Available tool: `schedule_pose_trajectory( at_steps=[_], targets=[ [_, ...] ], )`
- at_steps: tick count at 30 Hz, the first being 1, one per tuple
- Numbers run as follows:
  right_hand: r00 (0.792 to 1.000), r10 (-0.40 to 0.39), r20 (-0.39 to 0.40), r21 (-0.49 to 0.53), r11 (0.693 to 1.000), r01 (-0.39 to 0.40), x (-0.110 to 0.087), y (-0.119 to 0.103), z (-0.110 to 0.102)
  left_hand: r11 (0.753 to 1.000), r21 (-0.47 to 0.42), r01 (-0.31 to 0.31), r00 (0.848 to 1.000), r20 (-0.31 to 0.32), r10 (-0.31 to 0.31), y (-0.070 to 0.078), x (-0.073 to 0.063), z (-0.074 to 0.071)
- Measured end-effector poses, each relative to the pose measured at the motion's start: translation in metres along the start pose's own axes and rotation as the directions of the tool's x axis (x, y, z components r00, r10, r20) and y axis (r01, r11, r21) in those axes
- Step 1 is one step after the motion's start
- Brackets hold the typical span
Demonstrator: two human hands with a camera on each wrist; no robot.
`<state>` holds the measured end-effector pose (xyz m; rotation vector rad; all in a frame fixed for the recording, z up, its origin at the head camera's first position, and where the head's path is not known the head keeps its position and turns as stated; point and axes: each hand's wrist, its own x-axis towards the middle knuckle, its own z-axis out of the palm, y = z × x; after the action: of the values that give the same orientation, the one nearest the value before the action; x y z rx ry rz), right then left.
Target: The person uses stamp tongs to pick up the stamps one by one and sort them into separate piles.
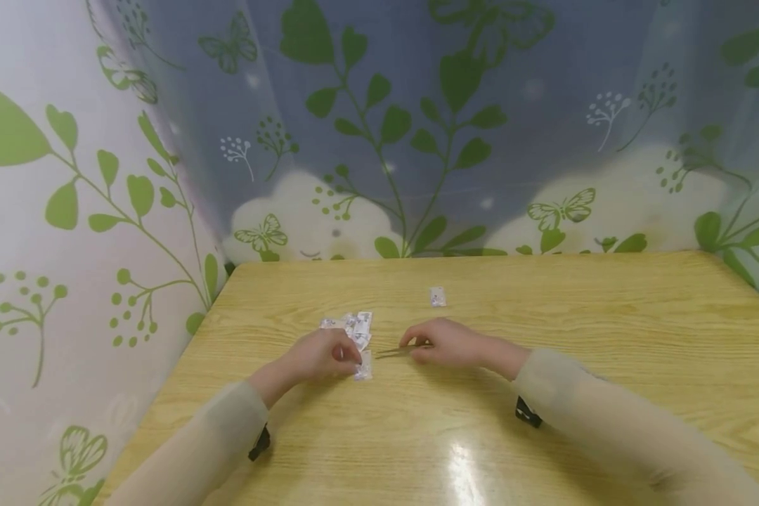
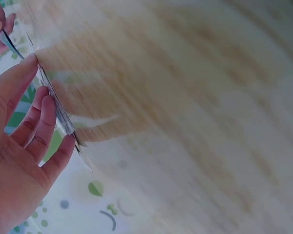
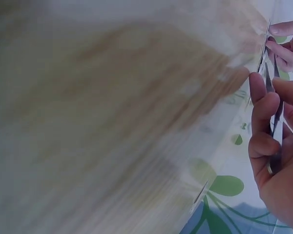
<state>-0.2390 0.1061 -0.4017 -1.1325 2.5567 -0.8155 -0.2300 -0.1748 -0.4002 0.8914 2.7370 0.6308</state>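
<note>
The wood-grained desk [image 1: 544, 302] spreads beneath me. My left grip [image 1: 316, 355] is loosely parted; my right grip [image 1: 452, 343] is pinched closed on tweezers [image 1: 392, 351]. A pile of packets [image 1: 362, 323] lies beside the left grip, which touches the nearest packet [image 1: 365, 367]. One lone packet [image 1: 438, 296] sits farther off, to the right.

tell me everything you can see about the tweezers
The tweezers are slim and silvery, metal by their look, with two long arms narrowing to fine tips that stand slightly apart. The right hand pinches them between thumb and fingers. In the head view they lie nearly level, tips pointing left toward the small packet by the left hand, with a gap between.
</note>
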Motion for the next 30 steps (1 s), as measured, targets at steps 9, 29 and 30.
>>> schedule_pose_trajectory(
  at_steps=[9,29,30],
  targets=[
    [1.000,0.017,0.000,-0.043,0.999,-0.017,0.011,-0.003,0.002,1.000,-0.011,-0.007,1.000,-0.003,0.007,0.002,0.000,0.000],
    [1.000,-0.005,0.021,-0.147,0.989,0.008,0.019,-0.014,0.004,1.000,-0.013,0.000,1.000,-0.015,0.000,0.002,-0.001,0.000],
    [1.000,-0.011,0.019,-0.150,0.989,0.013,0.019,-0.013,0.004,1.000,-0.010,-0.002,1.000,-0.016,0.002,0.002,-0.001,-0.001]
  ],
)
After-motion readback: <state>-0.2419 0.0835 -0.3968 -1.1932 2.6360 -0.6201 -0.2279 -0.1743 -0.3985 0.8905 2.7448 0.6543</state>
